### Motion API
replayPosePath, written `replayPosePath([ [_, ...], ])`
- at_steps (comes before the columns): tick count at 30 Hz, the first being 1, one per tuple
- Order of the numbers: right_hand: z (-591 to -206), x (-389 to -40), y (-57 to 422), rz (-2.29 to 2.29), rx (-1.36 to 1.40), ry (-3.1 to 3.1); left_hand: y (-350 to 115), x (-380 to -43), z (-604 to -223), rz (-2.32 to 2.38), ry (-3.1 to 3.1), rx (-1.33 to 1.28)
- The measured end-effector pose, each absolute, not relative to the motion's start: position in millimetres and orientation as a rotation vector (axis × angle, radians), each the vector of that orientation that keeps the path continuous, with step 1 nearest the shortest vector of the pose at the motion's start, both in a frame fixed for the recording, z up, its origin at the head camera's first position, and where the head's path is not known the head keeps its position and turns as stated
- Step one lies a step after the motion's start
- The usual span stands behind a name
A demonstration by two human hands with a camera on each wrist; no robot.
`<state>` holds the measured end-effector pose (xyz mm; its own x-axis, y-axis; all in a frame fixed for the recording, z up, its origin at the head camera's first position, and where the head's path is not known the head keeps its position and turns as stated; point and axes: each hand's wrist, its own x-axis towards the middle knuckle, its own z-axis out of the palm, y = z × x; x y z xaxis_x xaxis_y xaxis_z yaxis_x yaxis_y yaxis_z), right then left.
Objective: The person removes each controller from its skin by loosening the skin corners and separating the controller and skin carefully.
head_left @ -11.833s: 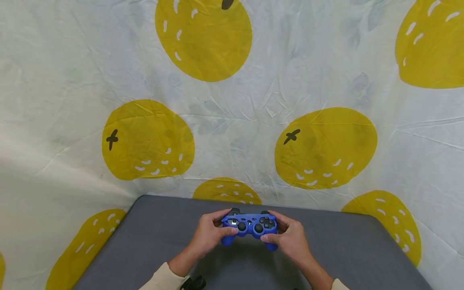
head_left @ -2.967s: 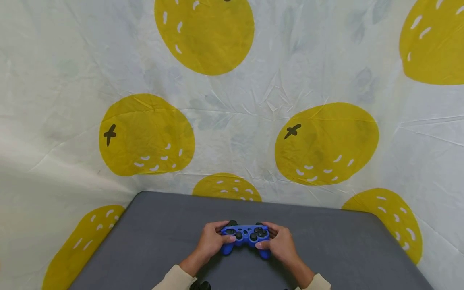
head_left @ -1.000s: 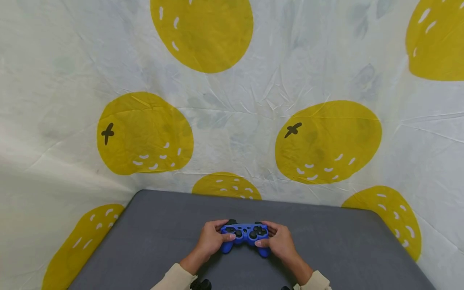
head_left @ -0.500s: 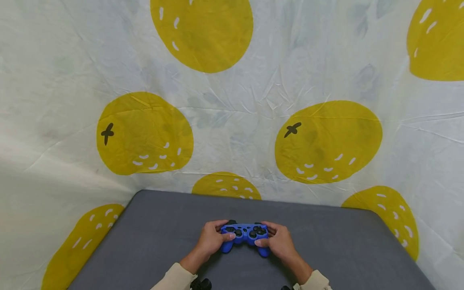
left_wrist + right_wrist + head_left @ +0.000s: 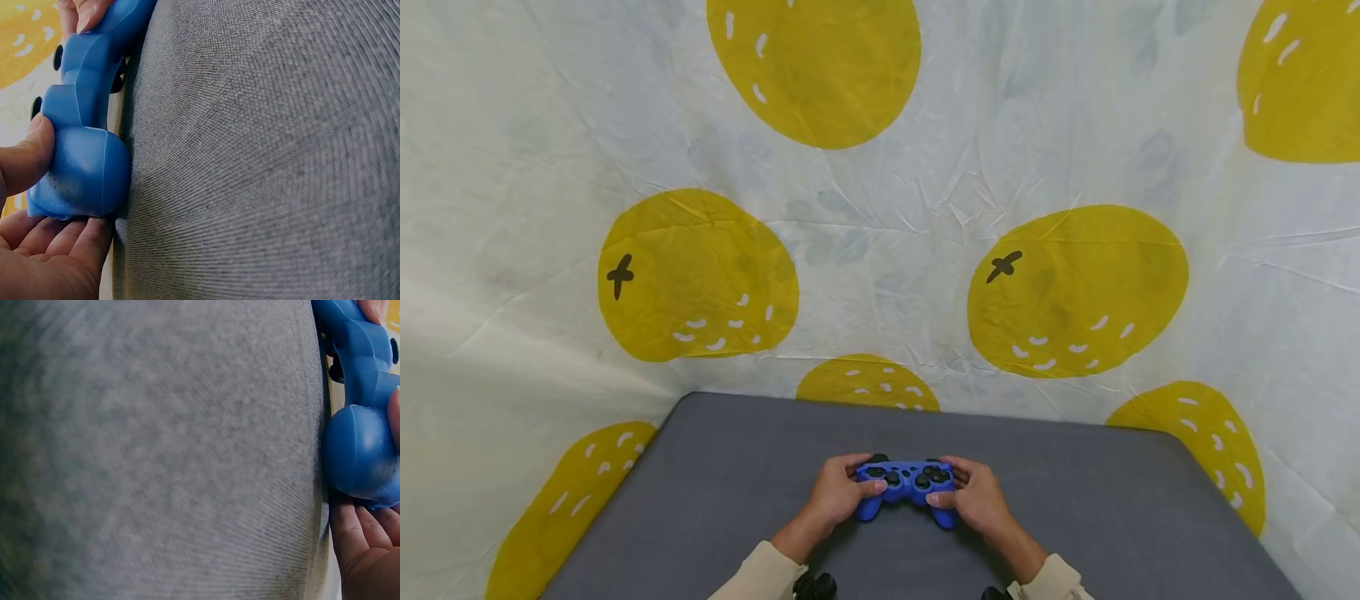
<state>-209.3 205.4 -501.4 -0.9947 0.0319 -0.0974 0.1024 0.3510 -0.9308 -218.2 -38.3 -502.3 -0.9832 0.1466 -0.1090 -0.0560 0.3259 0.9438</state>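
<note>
A blue game controller with black thumbsticks and buttons lies level between the two hands, low over the grey surface. My left hand grips its left side, thumb beside the left stick and fingers around the far edge. On the other side my right hand holds it the same way, its thumb below the buttons. In the left wrist view the blue casing looks like a soft cover, with the fingers beneath its grip end. The right wrist view shows the other rounded handle close against the grey cloth; whether it touches is unclear.
A grey cloth-covered table spreads under the hands. Behind it and at both sides hangs a pale curtain printed with large yellow fruit. Dark wrist devices show at the cream sleeves.
Since the oldest frame the controller and both hands have come lower and slightly left, nearer the table. Over the last second the grip looks the same; the view shifts only slightly.
</note>
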Motion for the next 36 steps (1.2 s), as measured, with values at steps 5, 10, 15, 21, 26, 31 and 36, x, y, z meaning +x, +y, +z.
replayPosePath([
  [5, -499, -209, 206, -1.738, 0.102, 2.53, -39, -219, -502, 1.73, 2.41, 0.088],
  [10, -498, -208, 208, -1.662, 0.036, 2.585, -41, -219, -501, 1.692, 2.428, 0.093],
  [15, -493, -206, 210, -1.568, -0.086, 2.652, -42, -219, -493, 1.631, 2.468, 0.134],
  [21, -483, -207, 212, -1.371, -0.21, 2.805, -43, -217, -477, 1.46, 2.632, 0.248],
  [26, -475, -206, 212, -1.196, -0.336, 2.898, -41, -214, -464, 1.298, 2.753, 0.326],
  [31, -466, -205, 210, -0.982, -0.407, 2.977, -38, -213, -455, 1.079, 2.883, 0.343],
  [36, -456, -206, 208, -0.788, -0.412, 3.054, -38, -214, -450, 0.9, 2.972, 0.304],
])
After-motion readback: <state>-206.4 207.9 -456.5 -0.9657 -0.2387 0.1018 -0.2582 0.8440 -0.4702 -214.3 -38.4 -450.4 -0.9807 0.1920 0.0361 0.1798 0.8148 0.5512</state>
